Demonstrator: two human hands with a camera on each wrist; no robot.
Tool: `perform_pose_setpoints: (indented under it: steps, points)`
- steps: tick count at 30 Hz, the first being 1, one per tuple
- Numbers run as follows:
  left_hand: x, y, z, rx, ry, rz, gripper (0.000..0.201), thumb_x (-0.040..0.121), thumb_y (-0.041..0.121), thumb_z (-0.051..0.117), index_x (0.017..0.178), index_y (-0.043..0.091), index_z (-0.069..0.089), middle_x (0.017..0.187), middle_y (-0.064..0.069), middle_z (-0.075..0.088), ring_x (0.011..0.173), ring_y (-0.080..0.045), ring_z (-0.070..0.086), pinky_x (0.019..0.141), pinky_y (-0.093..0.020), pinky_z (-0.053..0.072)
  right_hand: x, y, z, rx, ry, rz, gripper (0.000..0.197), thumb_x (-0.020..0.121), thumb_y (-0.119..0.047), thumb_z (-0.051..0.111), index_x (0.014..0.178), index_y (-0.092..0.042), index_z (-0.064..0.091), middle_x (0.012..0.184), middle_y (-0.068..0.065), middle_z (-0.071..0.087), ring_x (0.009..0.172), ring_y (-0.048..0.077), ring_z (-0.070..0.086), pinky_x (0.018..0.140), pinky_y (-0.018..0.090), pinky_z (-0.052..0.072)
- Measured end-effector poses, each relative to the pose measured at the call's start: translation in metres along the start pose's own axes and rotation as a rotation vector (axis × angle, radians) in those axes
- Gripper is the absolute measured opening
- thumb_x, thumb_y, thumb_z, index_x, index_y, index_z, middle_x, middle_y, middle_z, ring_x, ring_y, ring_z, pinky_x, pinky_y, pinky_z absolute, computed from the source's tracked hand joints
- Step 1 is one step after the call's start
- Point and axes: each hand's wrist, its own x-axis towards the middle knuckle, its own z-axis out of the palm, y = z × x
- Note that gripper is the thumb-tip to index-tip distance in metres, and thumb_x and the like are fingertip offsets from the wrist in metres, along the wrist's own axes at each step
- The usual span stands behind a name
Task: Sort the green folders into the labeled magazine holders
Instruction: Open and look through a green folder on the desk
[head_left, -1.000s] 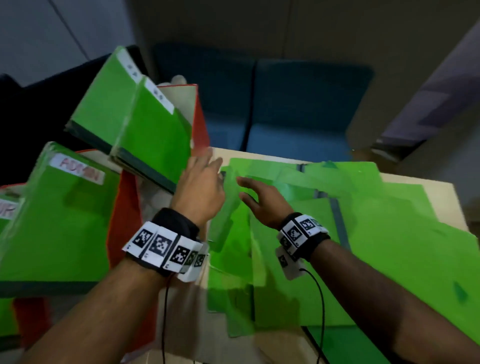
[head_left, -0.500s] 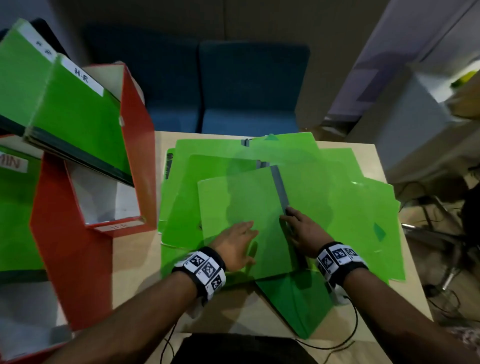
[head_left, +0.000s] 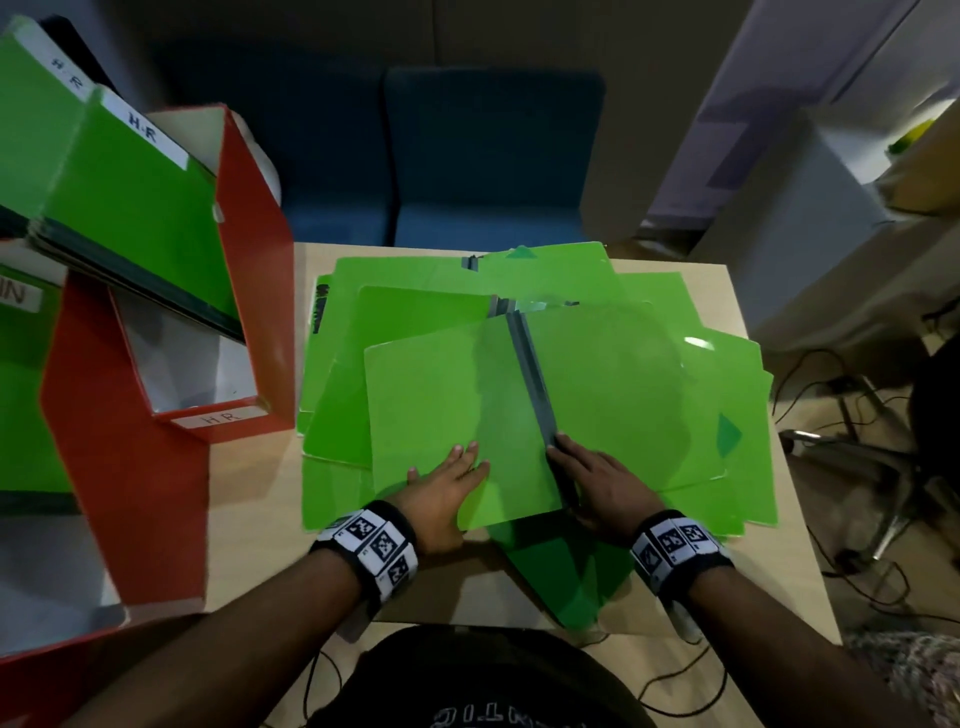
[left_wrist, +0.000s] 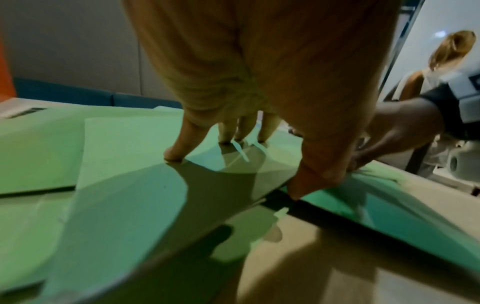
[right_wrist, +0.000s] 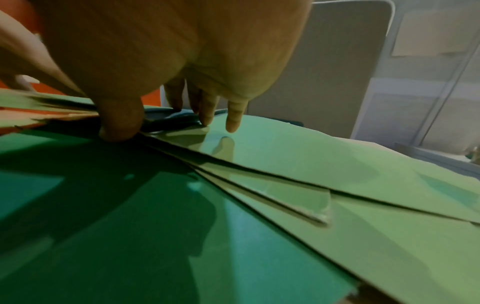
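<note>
Several green folders (head_left: 649, 395) lie overlapped on the wooden table (head_left: 249, 493). The top folder (head_left: 441, 405) lies open, its grey spine (head_left: 525, 371) running away from me. My left hand (head_left: 452, 478) rests flat on its left cover near the front edge, fingertips (left_wrist: 176, 153) touching the cover and thumb at the edge. My right hand (head_left: 587, 475) presses on the near end of the spine, its fingers (right_wrist: 207, 119) straight on the right cover. At the left stands a red holder (head_left: 249, 291) labelled HR with two green H.R folders (head_left: 130, 208) in it.
A second red holder (head_left: 119, 467) stands nearer at the left with a green folder (head_left: 26, 395) in it. Blue chairs (head_left: 493, 156) stand behind the table. Cables (head_left: 857, 519) and a chair base lie on the floor at the right. Another person (left_wrist: 441, 61) sits beyond.
My view swung from the holders down to the table. Both hands came back toward me and settled on the top folder's near edge; since half a second ago they have hardly moved.
</note>
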Motion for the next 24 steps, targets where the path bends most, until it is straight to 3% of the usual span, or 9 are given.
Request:
perform_pose_setpoints:
  steps: [3, 6, 8, 10, 13, 15, 18, 20, 24]
  points:
    - [-0.013, -0.007, -0.010, 0.014, 0.054, 0.029, 0.089, 0.087, 0.023, 0.062, 0.154, 0.026, 0.004, 0.161, 0.004, -0.012, 0.148, -0.016, -0.008, 0.112, -0.066, 0.009, 0.001, -0.002, -0.003, 0.020, 0.067, -0.038, 0.083, 0.085, -0.029, 0.062, 0.152, -0.020, 0.015, 0.161, 0.001, 0.008, 0.141, 0.019, 0.029, 0.117, 0.033, 0.017]
    - [-0.029, -0.016, -0.019, 0.054, 0.128, 0.026, 0.083, 0.087, 0.018, 0.059, 0.154, 0.029, 0.011, 0.162, 0.007, -0.002, 0.149, -0.014, -0.001, 0.114, -0.061, 0.009, 0.002, -0.005, -0.010, -0.012, 0.167, -0.065, 0.078, 0.080, -0.027, 0.067, 0.148, -0.018, 0.029, 0.157, 0.004, 0.026, 0.136, 0.020, 0.039, 0.116, 0.035, 0.015]
    - [-0.040, -0.022, -0.029, 0.033, 0.195, 0.029, 0.076, 0.088, 0.018, 0.059, 0.152, 0.031, 0.019, 0.161, 0.010, 0.007, 0.147, -0.013, 0.013, 0.117, -0.056, 0.013, 0.004, -0.006, -0.017, -0.063, 0.255, -0.123, 0.071, 0.075, -0.022, 0.075, 0.139, -0.016, 0.046, 0.146, 0.006, 0.045, 0.126, 0.023, 0.052, 0.112, 0.041, 0.022]
    - [-0.054, -0.028, -0.042, -0.021, 0.268, 0.043, 0.066, 0.090, 0.018, 0.060, 0.147, 0.034, 0.032, 0.158, 0.013, 0.020, 0.137, -0.009, 0.036, 0.117, -0.044, 0.026, 0.006, -0.006, -0.027, -0.099, 0.345, -0.201, 0.062, 0.073, -0.020, 0.079, 0.130, -0.016, 0.056, 0.133, 0.007, 0.059, 0.115, 0.024, 0.061, 0.104, 0.046, 0.033]
    - [-0.074, -0.038, -0.066, -0.048, 0.346, 0.084, 0.047, 0.091, 0.019, 0.060, 0.135, 0.033, 0.051, 0.147, 0.014, 0.041, 0.127, -0.005, 0.045, 0.112, -0.032, 0.035, 0.004, -0.008, -0.051, -0.091, 0.419, -0.330, 0.041, 0.084, -0.023, 0.066, 0.125, -0.016, 0.061, 0.124, 0.005, 0.065, 0.106, 0.021, 0.066, 0.095, 0.044, 0.047]
    - [-0.087, -0.042, -0.085, -0.023, 0.405, 0.120, 0.037, 0.093, 0.023, 0.060, 0.129, 0.032, 0.058, 0.138, 0.014, 0.052, 0.123, -0.004, 0.049, 0.109, -0.034, 0.040, 0.002, -0.009, -0.071, -0.087, 0.427, -0.394, 0.041, 0.082, -0.019, 0.072, 0.122, -0.017, 0.064, 0.122, 0.004, 0.066, 0.103, 0.020, 0.067, 0.085, 0.042, 0.056]
    - [-0.106, -0.045, -0.113, 0.033, 0.527, 0.178, 0.032, 0.094, 0.024, 0.060, 0.124, 0.032, 0.063, 0.129, 0.014, 0.060, 0.114, -0.003, 0.058, 0.101, -0.031, 0.047, -0.003, -0.016, -0.109, -0.080, 0.465, -0.436, 0.042, 0.075, -0.017, 0.080, 0.115, -0.017, 0.068, 0.113, 0.002, 0.070, 0.091, 0.020, 0.071, 0.073, 0.039, 0.060]
    - [-0.116, -0.044, -0.130, 0.052, 0.602, 0.209, 0.029, 0.094, 0.027, 0.059, 0.122, 0.033, 0.065, 0.122, 0.014, 0.065, 0.106, -0.004, 0.063, 0.094, -0.032, 0.052, -0.008, -0.024, -0.137, -0.063, 0.497, -0.452, 0.029, 0.083, -0.028, 0.069, 0.111, -0.019, 0.071, 0.107, 0.000, 0.072, 0.082, 0.018, 0.073, 0.066, 0.036, 0.059]
    - [-0.135, -0.040, -0.161, 0.036, 0.673, 0.262, 0.031, 0.093, 0.037, 0.052, 0.120, 0.030, 0.067, 0.111, 0.009, 0.070, 0.093, -0.005, 0.066, 0.082, -0.030, 0.055, -0.019, -0.039, -0.180, -0.068, 0.542, -0.459, 0.034, 0.093, -0.042, 0.047, 0.106, -0.024, 0.073, 0.095, -0.006, 0.074, 0.066, 0.015, 0.071, 0.053, 0.027, 0.054]
